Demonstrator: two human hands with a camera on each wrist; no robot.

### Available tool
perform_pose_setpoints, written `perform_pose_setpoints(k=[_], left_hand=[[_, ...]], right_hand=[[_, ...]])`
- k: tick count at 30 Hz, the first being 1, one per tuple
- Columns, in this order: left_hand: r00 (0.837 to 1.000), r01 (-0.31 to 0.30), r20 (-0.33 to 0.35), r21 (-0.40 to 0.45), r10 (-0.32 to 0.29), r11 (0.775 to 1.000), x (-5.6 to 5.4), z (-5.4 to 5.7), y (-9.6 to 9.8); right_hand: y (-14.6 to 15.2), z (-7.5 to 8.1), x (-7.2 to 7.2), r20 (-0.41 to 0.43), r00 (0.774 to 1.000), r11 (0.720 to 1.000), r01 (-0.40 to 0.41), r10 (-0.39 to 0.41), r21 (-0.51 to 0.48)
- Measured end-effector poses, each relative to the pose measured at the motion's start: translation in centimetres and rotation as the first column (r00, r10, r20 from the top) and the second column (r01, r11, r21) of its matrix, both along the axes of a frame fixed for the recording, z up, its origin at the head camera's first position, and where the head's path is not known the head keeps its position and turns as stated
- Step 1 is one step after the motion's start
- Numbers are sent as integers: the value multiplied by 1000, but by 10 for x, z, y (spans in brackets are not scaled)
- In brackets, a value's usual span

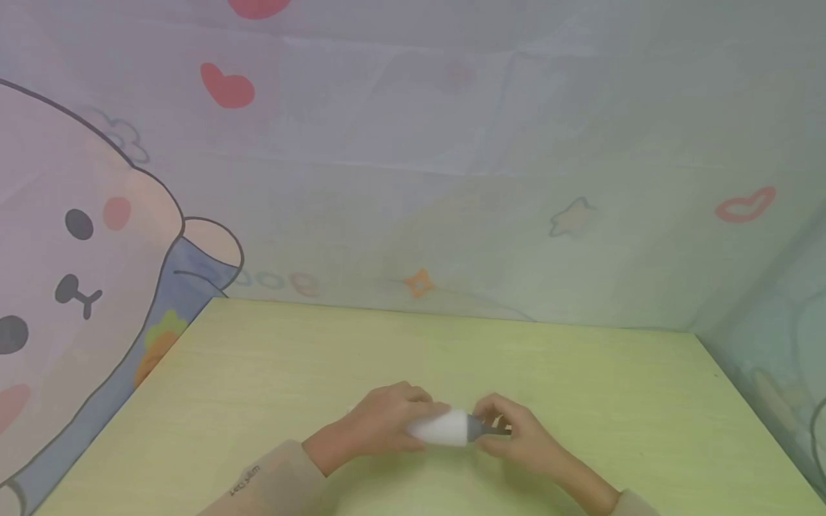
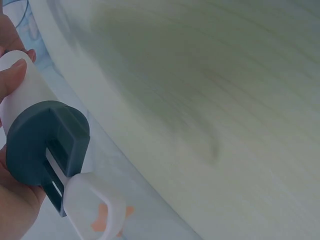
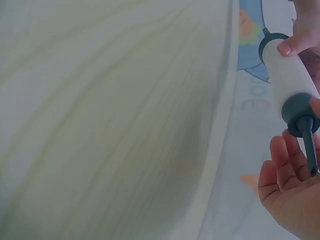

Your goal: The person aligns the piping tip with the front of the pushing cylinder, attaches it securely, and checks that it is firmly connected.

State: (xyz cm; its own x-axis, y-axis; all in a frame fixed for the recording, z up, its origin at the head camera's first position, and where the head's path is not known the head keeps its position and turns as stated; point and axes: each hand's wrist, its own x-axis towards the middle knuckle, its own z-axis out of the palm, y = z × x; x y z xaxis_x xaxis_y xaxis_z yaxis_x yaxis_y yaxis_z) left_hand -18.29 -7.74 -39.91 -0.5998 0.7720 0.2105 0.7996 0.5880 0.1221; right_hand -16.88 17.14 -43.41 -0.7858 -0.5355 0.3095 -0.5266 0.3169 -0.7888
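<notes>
A white tube (image 1: 445, 428) with dark teal ends lies level between the two hands, above the table. My left hand (image 1: 390, 423) grips its body from above, thumb along the white side. At the other end my right hand (image 1: 519, 433) has thumb and fingertip at the teal cap (image 3: 298, 112), from which a thin nozzle (image 3: 310, 147) sticks out. The other fingers (image 3: 282, 162) of that hand curve loosely beside the nozzle. In the left wrist view, the tube's near end has a wide slotted teal collar (image 2: 30, 145) and a white loop-shaped handle (image 2: 117, 210).
The hands are over the near part of a pale yellow-green table (image 1: 258, 358). Behind it hangs a printed cloth (image 1: 413, 143) with hearts, stars and a large cartoon animal at left. Cloth also covers the right side.
</notes>
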Motion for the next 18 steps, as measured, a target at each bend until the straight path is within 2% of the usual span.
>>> perform_pose_setpoints(k=[6,9,13,18], left_hand=[[1000,10,-15,-12,-10,1000,1,1,1],[1000,12,-15,-17,-12,1000,1,2,1],[1000,-3,1,-25,3,1000,1,3,1],[1000,-12,16,-19,13,1000,0,-1,0]], right_hand=[[2,3,-1,129,992,1000,9,-13,30],[3,3,-2,162,986,998,20,-29,54],[3,2,-1,107,992,996,56,-63,72],[0,-1,2,-48,997,996,63,-60,67]])
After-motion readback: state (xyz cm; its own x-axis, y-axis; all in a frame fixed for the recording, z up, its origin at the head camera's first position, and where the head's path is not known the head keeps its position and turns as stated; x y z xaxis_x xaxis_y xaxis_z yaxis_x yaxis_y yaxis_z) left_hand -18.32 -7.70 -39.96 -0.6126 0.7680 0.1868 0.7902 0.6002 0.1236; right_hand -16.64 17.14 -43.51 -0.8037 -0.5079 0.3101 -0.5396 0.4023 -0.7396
